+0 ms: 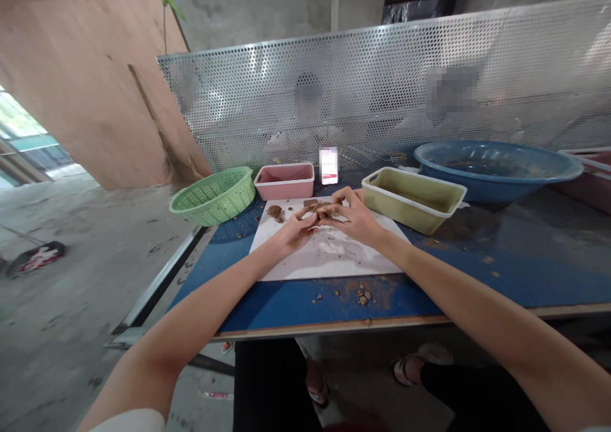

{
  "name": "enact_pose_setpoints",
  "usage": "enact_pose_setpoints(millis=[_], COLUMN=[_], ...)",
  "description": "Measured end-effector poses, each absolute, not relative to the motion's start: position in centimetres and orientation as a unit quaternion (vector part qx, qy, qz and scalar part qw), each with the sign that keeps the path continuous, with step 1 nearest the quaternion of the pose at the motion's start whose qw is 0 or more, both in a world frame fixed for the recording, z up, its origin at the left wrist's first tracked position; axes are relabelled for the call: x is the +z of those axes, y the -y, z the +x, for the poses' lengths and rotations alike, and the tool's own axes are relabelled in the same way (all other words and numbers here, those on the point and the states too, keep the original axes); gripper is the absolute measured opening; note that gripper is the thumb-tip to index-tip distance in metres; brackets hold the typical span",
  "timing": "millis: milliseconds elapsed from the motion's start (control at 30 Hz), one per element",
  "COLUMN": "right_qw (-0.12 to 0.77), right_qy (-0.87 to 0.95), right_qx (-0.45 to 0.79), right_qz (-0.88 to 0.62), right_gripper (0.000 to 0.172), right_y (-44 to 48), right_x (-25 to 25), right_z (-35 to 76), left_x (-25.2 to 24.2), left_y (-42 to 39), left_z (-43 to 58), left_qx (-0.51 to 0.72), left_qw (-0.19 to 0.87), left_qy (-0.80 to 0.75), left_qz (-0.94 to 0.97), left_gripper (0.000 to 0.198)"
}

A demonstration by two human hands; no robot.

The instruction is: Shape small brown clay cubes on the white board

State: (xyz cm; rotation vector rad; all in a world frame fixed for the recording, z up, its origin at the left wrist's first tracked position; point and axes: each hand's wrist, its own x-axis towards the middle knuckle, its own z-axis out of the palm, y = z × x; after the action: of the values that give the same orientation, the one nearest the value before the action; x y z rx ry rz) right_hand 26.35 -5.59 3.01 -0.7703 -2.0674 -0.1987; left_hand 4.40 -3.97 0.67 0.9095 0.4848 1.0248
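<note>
The blue surface point(286, 305) bears a white board point(338, 263); around it, green basket point(217, 204) at ten o'clock, pink tub point(289, 191) at eleven, phone point(329, 165) at twelve, yellow-green tub point(405, 209) and blue basin point(491, 184) at two, crumbs point(363, 300) at five.

I can read no words, brands, numbers or signs from my end. On the upright, rectangular phone with a glowing white-and-pink screen point(329, 165), I see a red band near the bottom, but any lettering there is too small and blurred for me.

The lump point(324, 209) is brown, the board point(329, 266) white.
</note>
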Motion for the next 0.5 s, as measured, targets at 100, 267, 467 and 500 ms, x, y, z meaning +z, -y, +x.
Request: enact_pose_setpoints(millis=[100,267,467,500], right_qw=[0.437,0.443,0.471,0.475], right_qy=[0.845,0.834,0.816,0.814], right_qx=[-0.070,-0.095,-0.104,-0.106], right_qz=[-0.300,-0.313,-0.320,-0.317], right_gripper=[0.025,0.021,0.021,0.022], right_y=[5.58,5.37,5.26,5.29], right_x=[3.04,2.88,2.73,2.74], right_z=[26.42,26.46,26.28,26.23], left_x=[0.58,0.80,1.04,1.05], left_y=[3.89,4.07,4.25,4.26], left_z=[4.35,4.30,4.41,4.44], left_qx=[0.463,0.446,0.443,0.443], left_qw=[0.751,0.760,0.759,0.758], left_qy=[-0.215,-0.207,-0.209,-0.208], left_qz=[0.419,0.425,0.429,0.430], left_gripper=[0.055,0.055,0.053,0.052])
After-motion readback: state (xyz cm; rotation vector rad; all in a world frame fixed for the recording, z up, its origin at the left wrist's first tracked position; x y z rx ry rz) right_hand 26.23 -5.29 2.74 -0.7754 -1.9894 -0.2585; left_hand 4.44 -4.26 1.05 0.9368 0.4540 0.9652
